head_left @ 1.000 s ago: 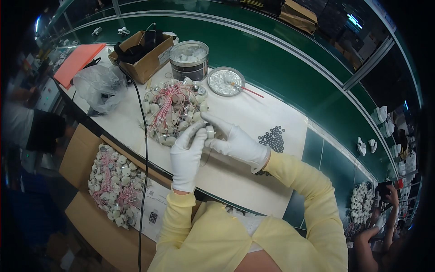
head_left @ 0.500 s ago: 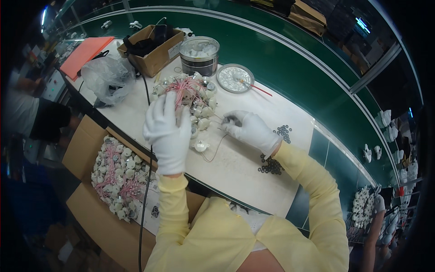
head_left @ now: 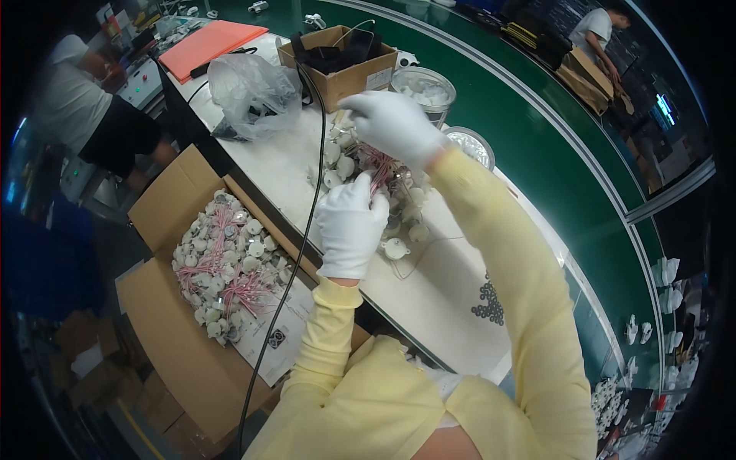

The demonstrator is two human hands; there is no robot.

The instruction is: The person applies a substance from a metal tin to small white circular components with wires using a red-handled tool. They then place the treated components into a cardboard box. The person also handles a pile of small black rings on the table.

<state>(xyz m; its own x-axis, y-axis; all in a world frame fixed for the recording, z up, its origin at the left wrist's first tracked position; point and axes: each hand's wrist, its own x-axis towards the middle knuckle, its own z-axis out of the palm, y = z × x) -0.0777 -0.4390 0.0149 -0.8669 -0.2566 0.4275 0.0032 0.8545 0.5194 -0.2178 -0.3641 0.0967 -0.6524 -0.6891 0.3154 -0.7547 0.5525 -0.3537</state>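
Observation:
A heap of small round white-and-metal wired parts (head_left: 415,213) lies on the white worktop, its pink wires (head_left: 377,167) gathered at the middle. My left hand (head_left: 349,230), in a white glove, is closed with its fingertips on these wires at the heap's near side. Above the far side of the heap is my right hand (head_left: 399,126), also gloved, its fingers curled towards the left. What lies between those fingers is hidden. One loose white part (head_left: 395,248) sits at the heap's near edge, a thin pale wire trailing from it.
Left of the worktop stands an open carton (head_left: 165,330) full of similar parts. A black cable (head_left: 294,264) hangs across. Farther back are a plastic bag (head_left: 253,96), a small cardboard box (head_left: 341,84) and a can (head_left: 425,88). Dark rings (head_left: 488,307) lie at right.
My right hand has left the worktop's middle and swung up and left over the heap. My left hand has lowered its fingers onto the pink wires. The whole view has shifted.

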